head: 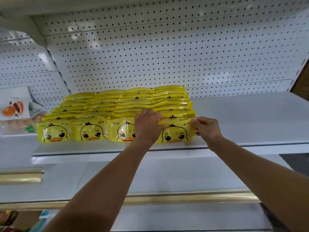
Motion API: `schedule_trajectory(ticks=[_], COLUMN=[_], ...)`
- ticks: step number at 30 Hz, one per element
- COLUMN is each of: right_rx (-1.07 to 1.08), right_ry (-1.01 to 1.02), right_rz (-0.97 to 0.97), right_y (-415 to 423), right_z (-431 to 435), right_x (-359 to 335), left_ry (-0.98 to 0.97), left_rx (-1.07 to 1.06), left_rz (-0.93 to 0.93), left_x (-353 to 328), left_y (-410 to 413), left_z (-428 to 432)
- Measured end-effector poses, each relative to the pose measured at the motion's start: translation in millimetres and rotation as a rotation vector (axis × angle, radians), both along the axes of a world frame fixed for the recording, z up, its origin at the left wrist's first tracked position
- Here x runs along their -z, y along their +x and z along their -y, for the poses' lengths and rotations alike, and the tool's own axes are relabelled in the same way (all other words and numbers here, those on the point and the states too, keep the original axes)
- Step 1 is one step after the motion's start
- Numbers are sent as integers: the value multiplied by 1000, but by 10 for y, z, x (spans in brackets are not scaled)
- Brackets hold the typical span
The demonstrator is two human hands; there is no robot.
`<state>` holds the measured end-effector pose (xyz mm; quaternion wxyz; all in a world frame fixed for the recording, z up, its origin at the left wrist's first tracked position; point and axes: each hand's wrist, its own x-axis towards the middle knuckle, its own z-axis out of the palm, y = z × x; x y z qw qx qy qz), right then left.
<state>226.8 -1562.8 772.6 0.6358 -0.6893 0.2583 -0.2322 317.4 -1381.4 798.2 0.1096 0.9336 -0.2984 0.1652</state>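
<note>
Reaching up from the bottom edge with both forearms (103, 181) toward the pegboard back (167, 56) and white shelf (250, 124) across mid-frame, already stocked at centre left with a block of yellow duck packets (117, 104), four across and many rows deep. Holding the front-right packet (177, 133) on edge at the shelf's front, with the left hand (147, 126) grip curled over its top left corner and the right hand (206, 128) grip pinching its top right corner. Probably near finished here: only squaring it with its three neighbours and letting go left.
</note>
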Motion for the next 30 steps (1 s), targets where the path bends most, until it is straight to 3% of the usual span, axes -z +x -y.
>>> schedule_trajectory(ticks=[4, 7, 10, 16, 21, 30], right_rx=[22, 93, 127, 109, 99, 120], right_ry=[-41, -62, -53, -19, 23, 76], right_rz=[-16, -23, -11, 21, 7, -85], right_y=[-48, -127, -257, -587, -1014, -2368], right_z=[-13, -13, -35, -55, 82, 1029], right_x=[44, 98, 139, 106, 105, 374], left_ry=[-101, -378, -752, -1080, -1042, -849], left_rx=[-13, 26, 91, 17, 17, 59], left_rz=[27, -21, -283, -811, -1107, -1301], left_x=[44, 77, 102, 118, 208, 557], left_y=[27, -19, -198, -754, -1202, -2310], left_z=[-57, -95, -87, 62, 419, 1461])
